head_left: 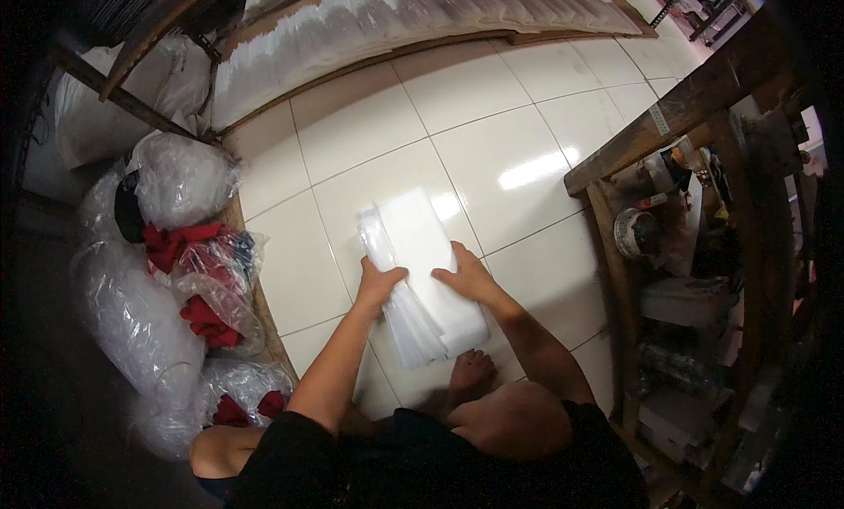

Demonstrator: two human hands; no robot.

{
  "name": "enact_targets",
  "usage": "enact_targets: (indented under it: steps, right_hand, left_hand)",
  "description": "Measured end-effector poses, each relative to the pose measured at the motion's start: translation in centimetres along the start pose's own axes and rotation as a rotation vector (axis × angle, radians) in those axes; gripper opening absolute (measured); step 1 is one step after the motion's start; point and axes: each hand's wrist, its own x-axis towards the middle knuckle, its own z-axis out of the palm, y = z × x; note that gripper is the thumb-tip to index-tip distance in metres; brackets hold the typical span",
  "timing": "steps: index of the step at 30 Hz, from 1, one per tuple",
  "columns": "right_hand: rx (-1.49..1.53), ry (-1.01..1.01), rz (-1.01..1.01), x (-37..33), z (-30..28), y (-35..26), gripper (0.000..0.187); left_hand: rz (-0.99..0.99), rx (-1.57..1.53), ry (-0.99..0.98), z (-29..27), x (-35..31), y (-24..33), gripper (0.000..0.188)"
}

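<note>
A bundle of white, translucent plastic bags or sheets [426,236] is held above the tiled floor, its layers fanned apart along the left and lower edges. My left hand [378,283] grips the left side, thumb on top and the other fingers partly hidden beneath. On the opposite side my right hand [466,273] holds the bundle's right edge, its thumb also pressed on the upper face. Under the bundle's near end, one of my bare feet [473,368] shows.
Clear plastic sacks [141,316], some with red cloth [211,320], line the left side. Along the far side, a low wooden rack holds a long row of similar white plastic [352,39]. A wooden shelf frame [668,127] with assorted items stands close on the right.
</note>
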Motion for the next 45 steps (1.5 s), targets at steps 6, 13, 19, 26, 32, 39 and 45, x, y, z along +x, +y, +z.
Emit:
enact_targets:
  steps: [6,13,19,26,32,39,45]
  right_hand:
    - [0.334,0.247,-0.113,-1.0,0.0,-0.9,0.062]
    - [0.502,0.397,-0.474,-7.1,-4.2,-7.0,0.052]
    - [0.681,0.405,-0.404,-8.0,-5.4,-4.0,0.084]
    - [-0.698,0.242,-0.772,-10.6,-13.3,-23.6,0.098]
    - [-0.837,0.13,-0.817,-7.4,-9.4,-24.1,0.088]
    - [-0.82,0.252,-0.86,-8.5,-9.5,-26.1,0.093]
    - [-0.958,0.231,-0.631,-8.3,-10.5,-24.9,0.102]
  left_hand:
    - [0.297,0.293,0.212,3.1,-1.6,2.0,0.072]
    - [0.808,0.132,0.247,3.0,-5.5,1.8,0.087]
    - [1.045,0.55,0.179,4.2,-4.7,-1.4,0.082]
    - [1.089,1.027,0.174,3.0,-5.9,2.8,0.064]
    - [1.038,0.558,0.032,2.8,-4.9,1.4,0.063]
    - [1.023,0.486,0.007,1.6,-4.7,1.3,0.062]
    - [0.723,-0.05,-0.278,2.9,-4.6,1.3,0.063]
